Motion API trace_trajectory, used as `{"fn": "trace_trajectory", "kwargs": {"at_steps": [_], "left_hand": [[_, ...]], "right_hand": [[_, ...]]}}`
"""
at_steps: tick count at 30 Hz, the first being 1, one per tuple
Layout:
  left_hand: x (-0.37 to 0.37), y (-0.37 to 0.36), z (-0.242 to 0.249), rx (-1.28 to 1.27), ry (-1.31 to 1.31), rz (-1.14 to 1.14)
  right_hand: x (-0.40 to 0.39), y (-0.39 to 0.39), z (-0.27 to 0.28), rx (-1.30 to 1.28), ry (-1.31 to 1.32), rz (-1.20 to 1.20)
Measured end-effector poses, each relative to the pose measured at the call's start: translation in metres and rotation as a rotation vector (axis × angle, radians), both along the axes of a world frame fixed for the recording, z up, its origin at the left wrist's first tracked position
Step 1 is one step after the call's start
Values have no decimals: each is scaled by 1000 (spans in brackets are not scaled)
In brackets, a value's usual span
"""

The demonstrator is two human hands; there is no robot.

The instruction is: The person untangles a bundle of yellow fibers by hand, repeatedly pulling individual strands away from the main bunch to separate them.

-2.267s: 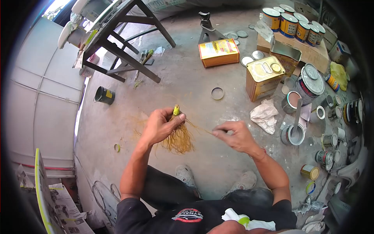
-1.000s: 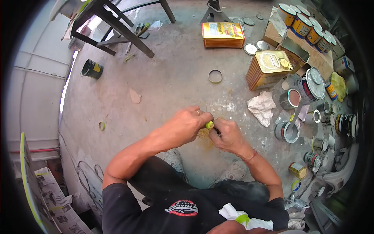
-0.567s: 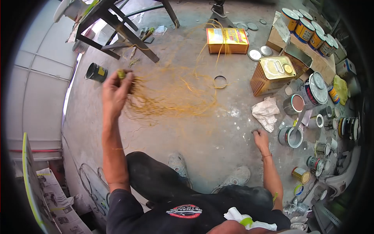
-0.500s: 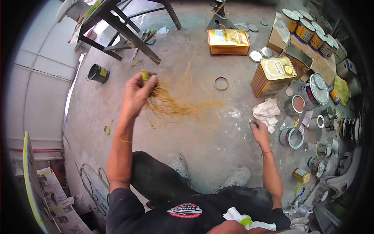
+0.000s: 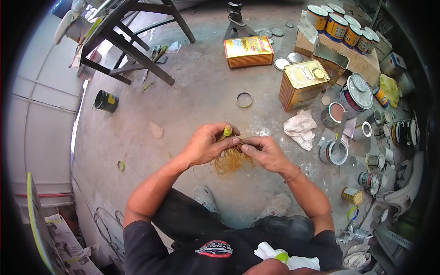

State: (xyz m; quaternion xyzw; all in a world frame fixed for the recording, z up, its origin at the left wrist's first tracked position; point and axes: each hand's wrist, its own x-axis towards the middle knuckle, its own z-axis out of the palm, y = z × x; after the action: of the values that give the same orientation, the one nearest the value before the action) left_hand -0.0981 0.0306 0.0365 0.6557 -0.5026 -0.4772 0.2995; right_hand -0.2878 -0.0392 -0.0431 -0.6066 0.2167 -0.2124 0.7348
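A bundle of thin yellow-brown strands (image 5: 224,162) hangs in front of me, its top end wrapped in yellow-green. My left hand (image 5: 209,143) is closed round the bundle just below that wrapped end. Beside it, my right hand (image 5: 266,153) pinches some strands between thumb and fingers, close to the left fingertips. The strands' loose ends dangle below both hands, over the floor.
A dark pot (image 5: 106,101) stands at the left. Ahead are a metal ring (image 5: 244,100), a yellow thinner can (image 5: 249,51) and a taller tin (image 5: 303,85). A crumpled cloth (image 5: 300,129) and several paint cans crowd the right. A wooden stand (image 5: 142,57) rises at upper left.
The bundle, spread out and swinging before, now hangs gathered nearer my body. My left hand has moved right and down with it; my right hand has come left from beside the cloth and grasped strands.
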Motion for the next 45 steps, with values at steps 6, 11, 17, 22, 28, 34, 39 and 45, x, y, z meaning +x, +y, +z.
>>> {"fn": "trace_trajectory", "kwargs": {"at_steps": [6, 11, 17, 22, 28, 34, 39, 45], "left_hand": [[-18, 1, 1, -107, -310, -4], [-18, 1, -28, -385, -326, -31], [1, -6, -17, -57, -363, 55], [10, -9, -39, -101, 115, 164], [21, -10, -25, -252, -414, 85], [21, -7, -20, -242, -372, 47], [22, -7, -23, -200, -334, 118], [21, -7, -18, -215, -389, 63]], "right_hand": [[-3, -6, -9, 148, 75, -37], [-2, 8, 0, -40, 124, -198], [-8, 4, -8, 171, -117, -88], [-13, 1, -8, 606, -33, 211], [-7, 2, -24, 221, 41, 44], [-5, 1, -22, 433, -54, 177], [-10, -2, -21, 507, -2, 286], [-9, -4, -20, 259, 91, 349]]}}
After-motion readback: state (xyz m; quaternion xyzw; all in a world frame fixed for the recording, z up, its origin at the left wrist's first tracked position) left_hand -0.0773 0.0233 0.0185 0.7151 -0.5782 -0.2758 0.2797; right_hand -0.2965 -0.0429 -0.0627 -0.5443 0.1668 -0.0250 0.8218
